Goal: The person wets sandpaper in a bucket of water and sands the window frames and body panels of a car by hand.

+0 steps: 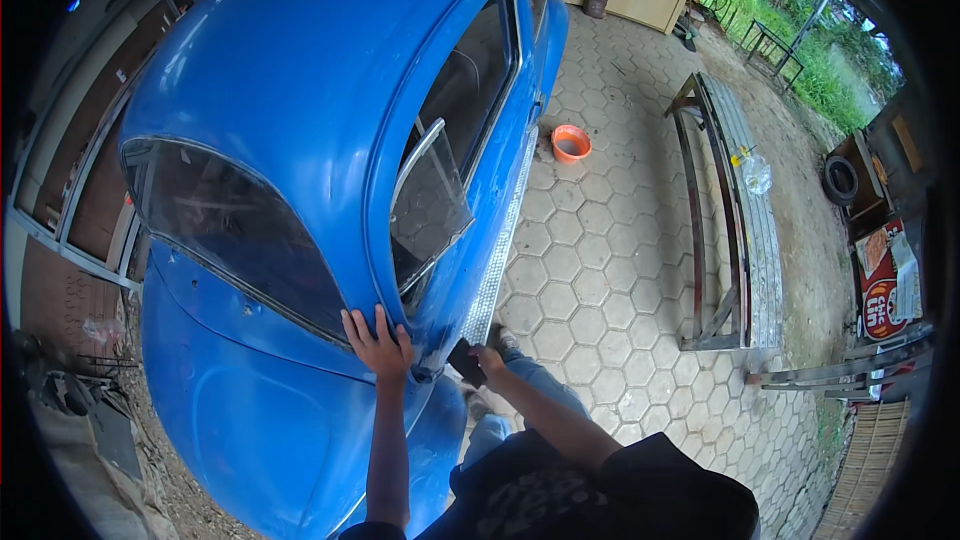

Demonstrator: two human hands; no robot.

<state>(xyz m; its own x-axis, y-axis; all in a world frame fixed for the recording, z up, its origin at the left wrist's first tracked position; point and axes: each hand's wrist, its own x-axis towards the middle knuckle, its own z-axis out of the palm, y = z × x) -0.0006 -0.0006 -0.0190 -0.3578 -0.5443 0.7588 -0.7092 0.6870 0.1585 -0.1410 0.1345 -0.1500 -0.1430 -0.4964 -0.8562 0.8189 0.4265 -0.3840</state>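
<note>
A blue rounded car [270, 50] fills the left half of the view, its windshield [225, 210] facing the near left. My left hand [378, 343] rests on the bodywork at the windshield's lower corner, fingers spread and nothing held. Just right of it, my right hand [490, 366] grips a dark flat rectangular piece [466, 362] close to the car's side, below the front of the door opening. Its exact kind cannot be made out. Above my hands, the small front vent window [432, 190] stands swung outward from the side window.
An orange bucket [571, 144] stands on the hexagonal paving [600, 270] beside the car. Farther right is a long wooden bench [745, 240] with a clear plastic bag [756, 176] on it. A tire [840, 180] lies near the right edge.
</note>
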